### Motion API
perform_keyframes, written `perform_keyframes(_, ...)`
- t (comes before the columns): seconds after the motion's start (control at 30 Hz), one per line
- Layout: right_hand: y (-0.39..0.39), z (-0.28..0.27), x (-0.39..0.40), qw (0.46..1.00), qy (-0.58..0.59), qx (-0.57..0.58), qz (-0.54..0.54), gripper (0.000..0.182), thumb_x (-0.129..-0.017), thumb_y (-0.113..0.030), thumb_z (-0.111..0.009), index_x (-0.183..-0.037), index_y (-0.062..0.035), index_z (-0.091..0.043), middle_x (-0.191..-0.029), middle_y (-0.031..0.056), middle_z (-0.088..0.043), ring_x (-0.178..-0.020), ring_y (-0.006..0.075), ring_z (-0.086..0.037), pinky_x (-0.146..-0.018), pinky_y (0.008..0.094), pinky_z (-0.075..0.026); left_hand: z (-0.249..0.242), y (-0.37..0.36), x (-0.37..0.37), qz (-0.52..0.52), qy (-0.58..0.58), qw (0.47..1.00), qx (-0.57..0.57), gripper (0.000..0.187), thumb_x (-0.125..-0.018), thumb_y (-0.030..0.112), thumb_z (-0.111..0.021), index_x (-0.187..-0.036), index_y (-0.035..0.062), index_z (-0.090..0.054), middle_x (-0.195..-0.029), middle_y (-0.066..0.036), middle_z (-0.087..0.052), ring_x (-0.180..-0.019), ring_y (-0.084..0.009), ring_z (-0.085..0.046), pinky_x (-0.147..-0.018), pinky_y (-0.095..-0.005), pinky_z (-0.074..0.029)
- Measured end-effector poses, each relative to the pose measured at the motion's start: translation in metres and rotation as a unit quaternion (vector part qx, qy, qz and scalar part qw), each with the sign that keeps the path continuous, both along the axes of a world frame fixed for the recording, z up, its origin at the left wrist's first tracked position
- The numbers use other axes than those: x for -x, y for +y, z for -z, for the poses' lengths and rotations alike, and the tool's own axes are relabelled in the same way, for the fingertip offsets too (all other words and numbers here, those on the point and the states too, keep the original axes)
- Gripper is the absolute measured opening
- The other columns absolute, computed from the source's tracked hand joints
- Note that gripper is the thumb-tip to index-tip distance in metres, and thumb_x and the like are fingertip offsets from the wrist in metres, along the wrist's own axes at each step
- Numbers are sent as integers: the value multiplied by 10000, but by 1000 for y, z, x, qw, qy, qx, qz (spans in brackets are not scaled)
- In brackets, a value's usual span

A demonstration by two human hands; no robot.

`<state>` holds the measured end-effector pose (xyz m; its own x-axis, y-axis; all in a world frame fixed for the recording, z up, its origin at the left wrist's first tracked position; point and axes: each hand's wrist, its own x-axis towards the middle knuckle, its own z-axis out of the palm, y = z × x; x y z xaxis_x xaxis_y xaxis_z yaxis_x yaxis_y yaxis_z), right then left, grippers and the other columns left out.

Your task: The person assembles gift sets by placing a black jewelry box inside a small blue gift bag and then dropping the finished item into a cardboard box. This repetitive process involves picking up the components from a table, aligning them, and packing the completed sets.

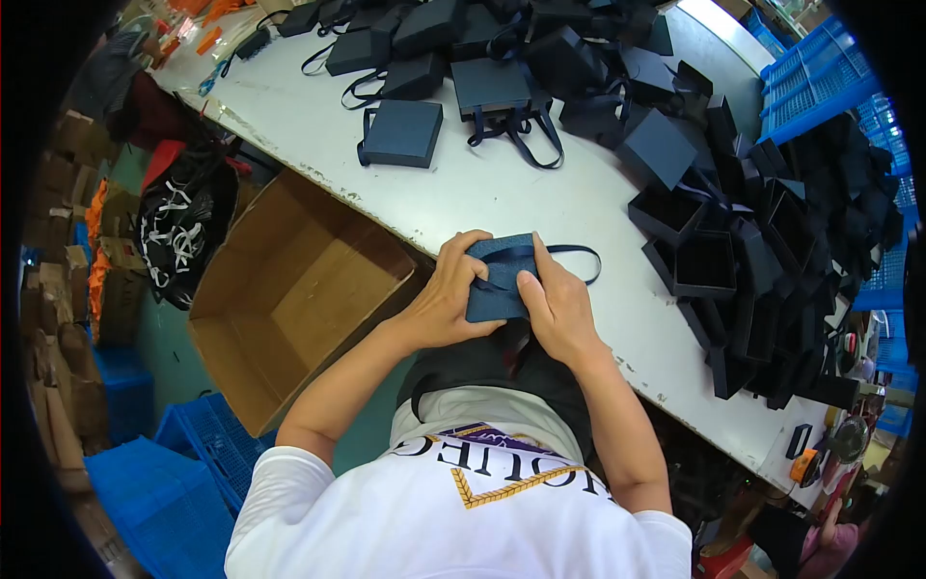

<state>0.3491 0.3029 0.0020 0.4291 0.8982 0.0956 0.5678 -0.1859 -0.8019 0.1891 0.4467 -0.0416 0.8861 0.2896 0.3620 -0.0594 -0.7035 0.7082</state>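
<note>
Both hands are wrapped round a small dark blue gift box (497,307) just off the table's near edge. My left hand (449,294) grips its left side, fingers curled over the top near the ribbon. My right hand (559,304) clasps the right side, with the thumb lying on the upper face. A dark ribbon (579,249) crosses the box and loops out to the right past my right hand. Beyond my hands, a closed blue box (403,133) with a ribbon at its side lies on the white table.
The white table (540,207) carries a heap of ribboned boxes (492,85) at the back and a pile of open box parts (704,262) on the right. A cardboard carton (318,280) stands at the left edge. Blue crates (820,72) stand at the right. Another person (820,545) sits lower right.
</note>
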Motion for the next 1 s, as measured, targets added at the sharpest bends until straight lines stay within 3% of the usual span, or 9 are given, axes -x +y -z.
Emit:
perform_keyframes(0.2,1,-47,18,990,-61,-115,-59,552,-838,-98,-761,-1349,50,-611,-785,132,-609,-612,280,-613,-557,376,-499,14,-14,22,-114,-154,981,-25,756,-625,187,-981,-1058,115,-365,-1493,-318,-361,-1361,-464,-442,-1118,-528,-425)
perform_keyframes(0.4,-7,-54,38,969,-68,-214,-105,565,-756,-72,-837,-1284,35,-664,-836,123,-614,-660,260,-609,-578,356,-502,-5,4,39,-120,-249,953,-120,790,-644,289,-1004,-1056,124,-349,-1513,-331,-370,-1363,-438,-488,-1151,-513,-422)
perform_keyframes(0.53,-16,-47,34,966,-139,-189,-114,576,-779,-85,-829,-1318,8,-649,-1036,171,-670,-887,328,-661,-762,403,-547,-1,7,81,-236,-183,954,-20,742,-674,208,-961,-1065,143,-334,-1551,-328,-340,-1401,-403,-442,-1174,-486,-369)
perform_keyframes(0.6,-32,-27,22,969,-178,-164,-57,553,-810,-89,-807,-1327,4,-636,-1146,181,-683,-984,361,-664,-855,442,-543,30,25,126,-362,-121,924,26,870,-693,253,-959,-1299,95,-355,-1626,-328,-252,-1492,-416,-344,-1210,-494,-318)
perform_keyframes(0.7,-58,13,2,974,-201,-94,53,497,-847,-119,-779,-1309,0,-639,-1263,196,-641,-1099,375,-628,-921,453,-515,76,39,185,-568,87,812,100,1208,-720,331,-948,-1590,59,-156,-1697,-299,-130,-1580,-396,-203,-1253,-518,-231)
perform_keyframes(0.8,-61,25,1,967,-253,-39,9,504,-846,-147,-787,-1304,0,-635,-1326,172,-615,-1195,367,-581,-989,466,-461,121,34,220,-411,348,834,122,1409,-721,436,-926,-1662,74,57,-1728,-277,-63,-1607,-393,-129,-1278,-555,-178)
perform_keyframes(0.87,-57,24,7,963,-267,-25,16,513,-844,-172,-794,-1301,-3,-635,-1339,151,-612,-1220,357,-565,-1009,466,-436,162,24,223,-310,491,807,108,1226,-727,494,-894,-1639,66,-196,-1634,-262,-371,-1533,-392,-347,-1242,-514,-302)
perform_keyframes(0.93,-54,23,8,959,-282,-21,24,518,-847,-214,-797,-1297,-13,-637,-1346,136,-607,-1230,343,-558,-1012,456,-424,168,28,207,-307,545,775,90,739,-809,345,-821,-1427,35,-561,-1349,-272,-651,-1303,-420,-604,-1099,-499,-484)
perform_keyframes(1.0,-53,22,9,955,-292,-24,31,511,-853,-229,-792,-1291,-15,-639,-1343,136,-608,-1226,340,-560,-1009,456,-427,224,54,218,-281,532,799,-8,303,-856,172,-701,-1110,12,-736,-1127,-251,-738,-1068,-430,-711,-915,-523,-574)
